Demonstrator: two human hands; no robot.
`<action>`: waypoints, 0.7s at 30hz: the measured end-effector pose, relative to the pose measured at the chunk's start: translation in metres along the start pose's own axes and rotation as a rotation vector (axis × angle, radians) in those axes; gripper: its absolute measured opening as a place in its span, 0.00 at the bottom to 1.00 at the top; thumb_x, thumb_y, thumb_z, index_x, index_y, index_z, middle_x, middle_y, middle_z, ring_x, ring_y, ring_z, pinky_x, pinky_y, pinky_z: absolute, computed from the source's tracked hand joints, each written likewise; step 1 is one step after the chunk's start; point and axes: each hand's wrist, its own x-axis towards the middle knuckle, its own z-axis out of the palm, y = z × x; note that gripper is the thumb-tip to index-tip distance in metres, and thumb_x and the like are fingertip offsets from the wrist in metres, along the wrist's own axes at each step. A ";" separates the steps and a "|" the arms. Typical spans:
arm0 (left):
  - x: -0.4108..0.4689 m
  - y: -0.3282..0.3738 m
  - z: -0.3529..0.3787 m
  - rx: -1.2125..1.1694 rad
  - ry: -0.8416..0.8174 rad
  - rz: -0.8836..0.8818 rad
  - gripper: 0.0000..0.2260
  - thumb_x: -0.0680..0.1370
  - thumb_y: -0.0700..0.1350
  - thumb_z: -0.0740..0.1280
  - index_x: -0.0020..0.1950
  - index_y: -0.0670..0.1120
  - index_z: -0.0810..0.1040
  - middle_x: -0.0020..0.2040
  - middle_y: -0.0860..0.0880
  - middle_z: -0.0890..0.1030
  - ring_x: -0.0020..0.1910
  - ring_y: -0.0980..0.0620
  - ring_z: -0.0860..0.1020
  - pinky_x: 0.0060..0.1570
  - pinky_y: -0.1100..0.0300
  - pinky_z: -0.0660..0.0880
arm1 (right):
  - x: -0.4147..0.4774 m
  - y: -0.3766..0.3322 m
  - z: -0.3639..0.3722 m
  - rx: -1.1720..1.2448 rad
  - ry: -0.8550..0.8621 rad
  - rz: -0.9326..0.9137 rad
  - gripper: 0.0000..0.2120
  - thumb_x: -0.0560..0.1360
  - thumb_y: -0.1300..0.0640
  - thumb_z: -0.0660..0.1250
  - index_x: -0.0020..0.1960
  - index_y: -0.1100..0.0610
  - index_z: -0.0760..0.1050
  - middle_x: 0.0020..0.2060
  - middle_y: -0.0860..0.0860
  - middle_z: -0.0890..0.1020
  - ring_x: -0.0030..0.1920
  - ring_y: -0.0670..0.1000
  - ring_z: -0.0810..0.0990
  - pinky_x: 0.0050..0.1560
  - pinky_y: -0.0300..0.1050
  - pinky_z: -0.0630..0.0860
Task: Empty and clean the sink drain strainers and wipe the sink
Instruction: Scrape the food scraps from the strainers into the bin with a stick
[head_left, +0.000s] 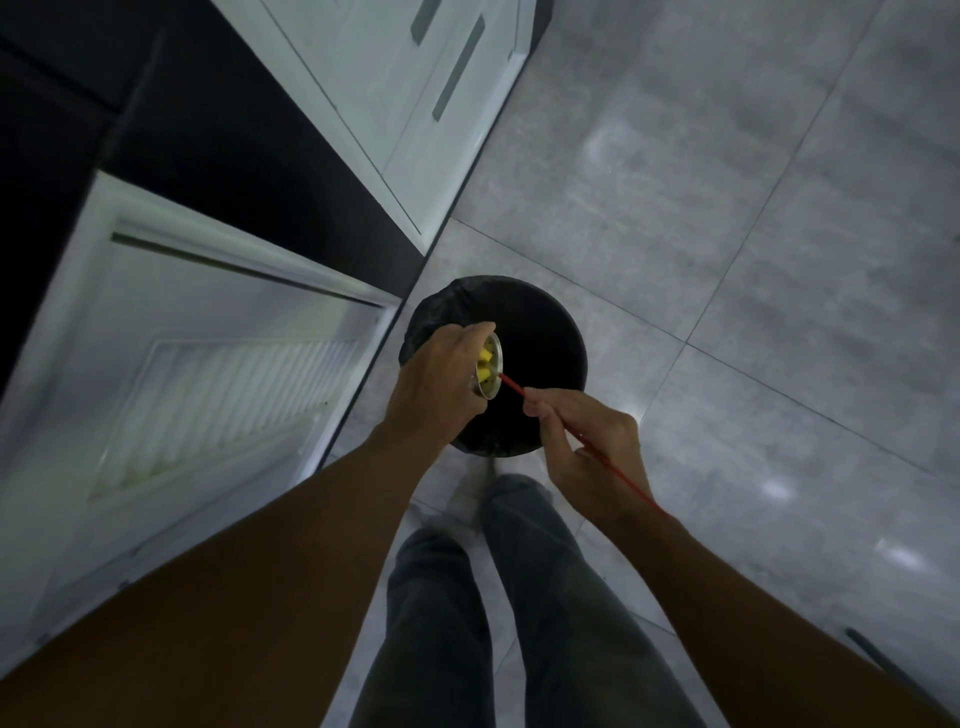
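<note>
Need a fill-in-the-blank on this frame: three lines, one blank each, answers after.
1. The left hand grips the metal strainer, tilted over a bin lined in ____.
2. The right hand pinches a thin stick, its tip at the strainer, coloured ____.
3. The scraps inside the strainer are ____.

Missing words: black; red; yellow.
</note>
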 end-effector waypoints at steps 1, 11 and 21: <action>0.001 0.000 0.000 -0.003 0.003 0.002 0.39 0.70 0.46 0.79 0.77 0.47 0.65 0.69 0.44 0.74 0.69 0.46 0.73 0.65 0.56 0.73 | -0.002 -0.001 0.000 0.000 0.014 -0.014 0.09 0.82 0.58 0.64 0.59 0.49 0.79 0.51 0.38 0.80 0.54 0.29 0.77 0.57 0.25 0.74; 0.001 -0.006 -0.003 -0.018 -0.050 -0.030 0.42 0.69 0.44 0.79 0.78 0.47 0.62 0.71 0.44 0.72 0.70 0.44 0.71 0.66 0.54 0.72 | 0.002 -0.002 0.008 0.048 -0.002 0.044 0.10 0.81 0.60 0.64 0.56 0.52 0.82 0.49 0.36 0.80 0.50 0.33 0.81 0.52 0.25 0.75; 0.003 -0.005 -0.004 -0.013 -0.005 -0.019 0.37 0.70 0.43 0.79 0.76 0.46 0.66 0.71 0.44 0.73 0.70 0.45 0.72 0.66 0.53 0.73 | 0.005 -0.009 0.011 0.086 -0.038 0.047 0.10 0.81 0.59 0.64 0.54 0.55 0.84 0.49 0.42 0.83 0.51 0.39 0.83 0.54 0.31 0.78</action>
